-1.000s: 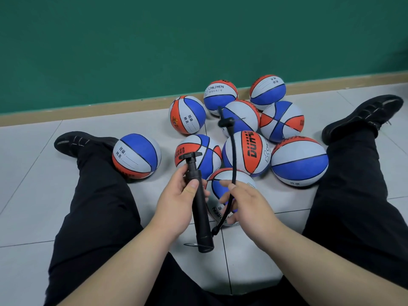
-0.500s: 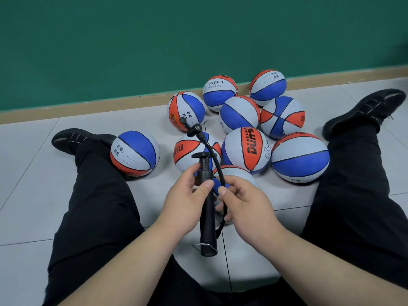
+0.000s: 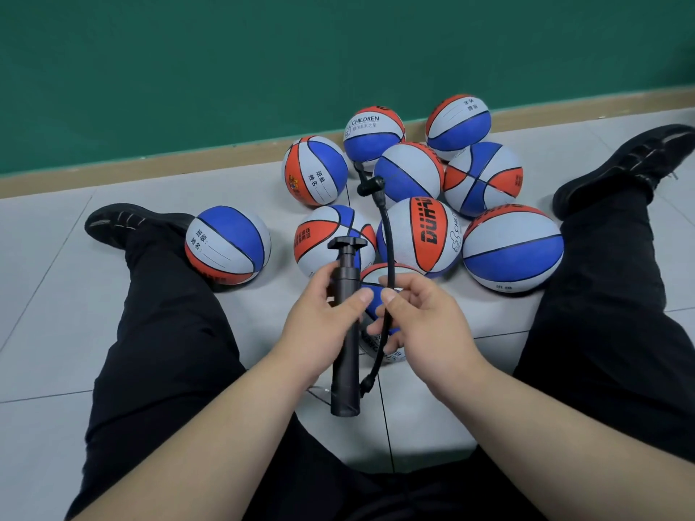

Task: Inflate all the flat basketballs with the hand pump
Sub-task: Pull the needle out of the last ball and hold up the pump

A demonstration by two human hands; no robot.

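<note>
Above grey floor [image 3: 56,332], left hand [image 3: 319,325] grips pump [image 3: 345,355].

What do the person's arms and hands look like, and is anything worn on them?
Both forearms are bare up to the frame edge: no sleeve shows on the left forearm or the right forearm. The left hand and the right hand wear no gloves, and no ring, watch or bracelet is visible. Nails are short.

The hose [image 3: 391,238] has swung back right of the pump [image 3: 345,385] handle, straightening upward.
</note>
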